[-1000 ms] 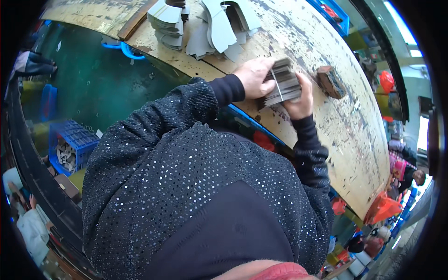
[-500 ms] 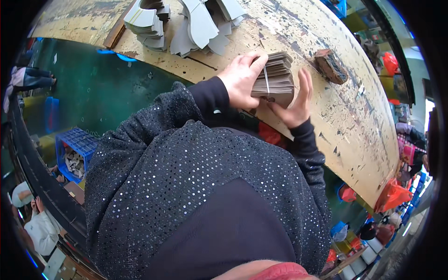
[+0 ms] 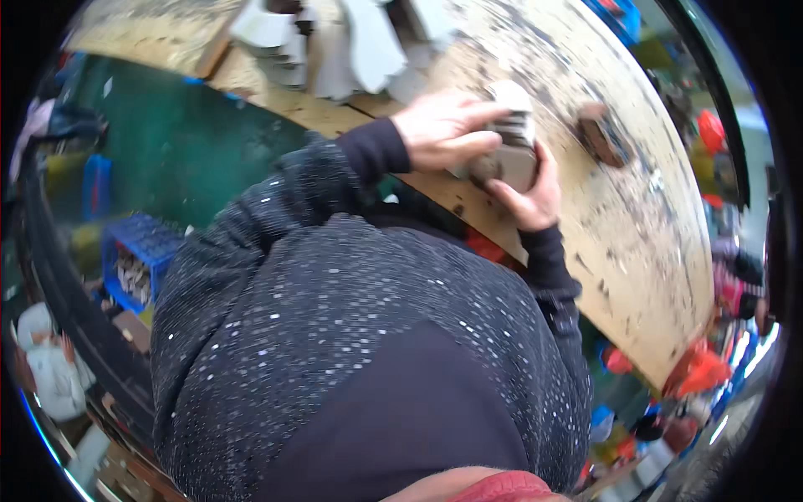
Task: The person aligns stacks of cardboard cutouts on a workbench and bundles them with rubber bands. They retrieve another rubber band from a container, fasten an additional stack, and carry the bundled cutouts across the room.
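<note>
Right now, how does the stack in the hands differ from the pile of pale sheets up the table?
The stack is compact, greyish and gripped between the left hand and right hand. The pile is paler, spread loosely and untouched. Both sit over the worn table.

A worn wooden tabletop [image 3: 636,243] with flaking pale paint curves across the upper right. Grey cut cardboard pieces [image 3: 351,50] lie heaped at its far end, and a small brown block [image 3: 598,134] sits alone further right. Beside the table, on the green floor [image 3: 192,142], stands a blue plastic crate [image 3: 138,259] holding grey scraps. Red and orange items [image 3: 698,368] blur near the right rim.
</note>
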Action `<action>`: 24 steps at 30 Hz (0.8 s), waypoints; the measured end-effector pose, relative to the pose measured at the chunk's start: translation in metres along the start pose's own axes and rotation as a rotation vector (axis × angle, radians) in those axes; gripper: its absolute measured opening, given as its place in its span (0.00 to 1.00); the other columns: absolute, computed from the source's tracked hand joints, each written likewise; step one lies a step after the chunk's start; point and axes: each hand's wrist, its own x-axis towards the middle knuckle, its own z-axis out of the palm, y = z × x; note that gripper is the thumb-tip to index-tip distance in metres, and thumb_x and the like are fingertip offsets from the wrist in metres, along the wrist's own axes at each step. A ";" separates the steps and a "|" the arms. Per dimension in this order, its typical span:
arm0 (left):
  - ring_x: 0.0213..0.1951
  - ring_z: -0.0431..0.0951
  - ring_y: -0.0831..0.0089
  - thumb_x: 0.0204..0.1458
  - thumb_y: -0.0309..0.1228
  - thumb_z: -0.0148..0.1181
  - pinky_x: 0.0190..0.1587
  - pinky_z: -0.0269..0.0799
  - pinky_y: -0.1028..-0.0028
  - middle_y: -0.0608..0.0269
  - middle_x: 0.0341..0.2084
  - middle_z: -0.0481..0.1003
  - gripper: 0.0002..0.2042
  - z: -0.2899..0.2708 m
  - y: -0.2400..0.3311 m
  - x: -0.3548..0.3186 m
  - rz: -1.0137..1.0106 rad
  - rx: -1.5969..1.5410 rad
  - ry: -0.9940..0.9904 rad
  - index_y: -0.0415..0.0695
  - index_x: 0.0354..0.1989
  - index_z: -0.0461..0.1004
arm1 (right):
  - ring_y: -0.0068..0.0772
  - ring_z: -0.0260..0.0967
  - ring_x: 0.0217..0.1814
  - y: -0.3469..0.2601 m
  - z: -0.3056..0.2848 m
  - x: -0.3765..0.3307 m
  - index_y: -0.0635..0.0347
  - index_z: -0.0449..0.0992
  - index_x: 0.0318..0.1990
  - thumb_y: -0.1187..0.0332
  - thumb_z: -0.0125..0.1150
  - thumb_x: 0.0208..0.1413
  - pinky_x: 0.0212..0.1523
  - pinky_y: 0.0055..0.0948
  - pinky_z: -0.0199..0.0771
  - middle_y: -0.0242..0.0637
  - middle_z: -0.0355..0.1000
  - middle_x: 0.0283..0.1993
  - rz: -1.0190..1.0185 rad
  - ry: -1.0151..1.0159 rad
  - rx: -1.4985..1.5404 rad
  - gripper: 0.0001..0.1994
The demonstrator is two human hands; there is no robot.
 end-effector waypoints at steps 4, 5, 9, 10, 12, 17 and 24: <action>0.35 0.76 0.51 0.44 0.36 0.47 0.41 0.70 0.59 0.46 0.32 0.75 0.26 -0.009 0.018 0.023 -0.179 0.215 -0.130 0.46 0.56 0.63 | 0.34 0.64 0.50 -0.004 0.000 0.002 0.65 0.54 0.56 0.68 0.73 0.35 0.51 0.32 0.65 0.45 0.63 0.49 0.076 0.009 0.131 0.40; 0.34 0.77 0.50 0.44 0.37 0.48 0.40 0.72 0.60 0.46 0.30 0.76 0.27 -0.008 0.015 0.027 -0.226 0.184 -0.158 0.46 0.56 0.62 | 0.34 0.63 0.50 -0.005 0.007 0.001 0.65 0.53 0.56 0.69 0.72 0.35 0.52 0.32 0.65 0.44 0.63 0.49 0.034 0.044 0.097 0.40; 0.37 0.77 0.59 0.41 0.36 0.56 0.43 0.72 0.68 0.47 0.35 0.75 0.31 -0.015 0.001 0.037 -0.289 -0.121 -0.294 0.42 0.58 0.59 | 0.34 0.62 0.50 0.008 0.013 -0.004 0.64 0.52 0.56 0.72 0.72 0.35 0.52 0.32 0.64 0.44 0.61 0.50 -0.114 0.104 0.161 0.41; 0.39 0.76 0.63 0.40 0.35 0.59 0.45 0.71 0.70 0.48 0.38 0.75 0.33 -0.010 -0.012 0.039 -0.258 -0.249 -0.348 0.40 0.58 0.58 | 0.34 0.62 0.50 0.009 0.014 -0.005 0.64 0.52 0.56 0.72 0.72 0.35 0.52 0.32 0.64 0.44 0.61 0.50 -0.109 0.105 0.159 0.41; 0.42 0.74 0.69 0.37 0.32 0.63 0.46 0.70 0.72 0.50 0.42 0.73 0.35 -0.004 -0.025 0.042 -0.251 -0.464 -0.400 0.38 0.58 0.58 | 0.39 0.63 0.50 0.013 0.016 -0.004 0.62 0.54 0.54 0.73 0.75 0.28 0.47 0.34 0.68 0.47 0.61 0.49 -0.386 0.179 0.228 0.42; 0.41 0.74 0.71 0.39 0.27 0.63 0.46 0.71 0.74 0.50 0.42 0.72 0.37 -0.020 -0.004 0.042 -0.200 -0.534 -0.393 0.38 0.60 0.53 | 0.46 0.62 0.53 0.010 0.012 0.005 0.64 0.55 0.54 0.68 0.77 0.31 0.54 0.39 0.63 0.50 0.61 0.51 -0.658 0.341 -0.061 0.41; 0.49 0.69 0.71 0.38 0.27 0.64 0.52 0.66 0.74 0.56 0.48 0.69 0.36 -0.007 -0.024 0.039 -0.382 -0.506 -0.408 0.41 0.60 0.57 | 0.53 0.58 0.57 0.002 0.004 0.005 0.63 0.57 0.58 0.65 0.76 0.28 0.56 0.44 0.61 0.54 0.58 0.55 -0.552 0.274 -0.398 0.45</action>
